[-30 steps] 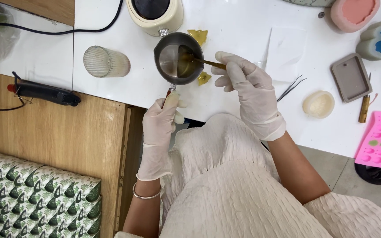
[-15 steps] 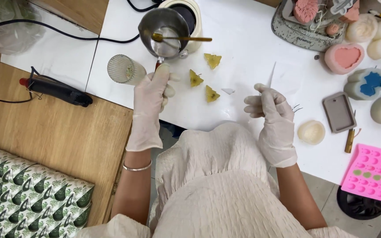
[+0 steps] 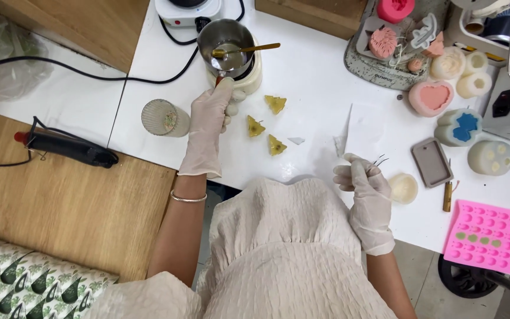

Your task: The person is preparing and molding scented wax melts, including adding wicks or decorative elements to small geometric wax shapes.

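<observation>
White tabletop (image 3: 320, 77) serves as the reference surface; at its left edge, on the wooden bench, lies a black heat tool (image 3: 69, 149) with a red end; further right, on the tabletop, a ribbed glass (image 3: 162, 118) lies on its side, just left of the left hand; the left hand (image 3: 211, 112), in a pale glove, is closed around the handle of a small steel pot (image 3: 226, 44); the pot sits on a cream-coloured warmer (image 3: 249, 74) near the far edge of the tabletop, with a gold spoon (image 3: 249, 49) resting across its rim, bowl inside the pot; three yellow triangular wax pieces (image 3: 256, 126) lie on the tabletop just right of the left hand; a sheet of white paper (image 3: 367, 127) lies right of these; the right hand (image 3: 366, 186), also gloved, rests at the near edge of the tabletop, fingers loosely curled, pinching thin dark tweezers (image 3: 379, 160) whose tips project past the fingertips; just right of it sits a round cream mould (image 3: 404, 188); beyond lie a grey rectangular mould (image 3: 431, 162), a blue-centred mould (image 3: 459, 126) and, at the near right corner, a pink silicone tray (image 3: 490, 236).
</observation>
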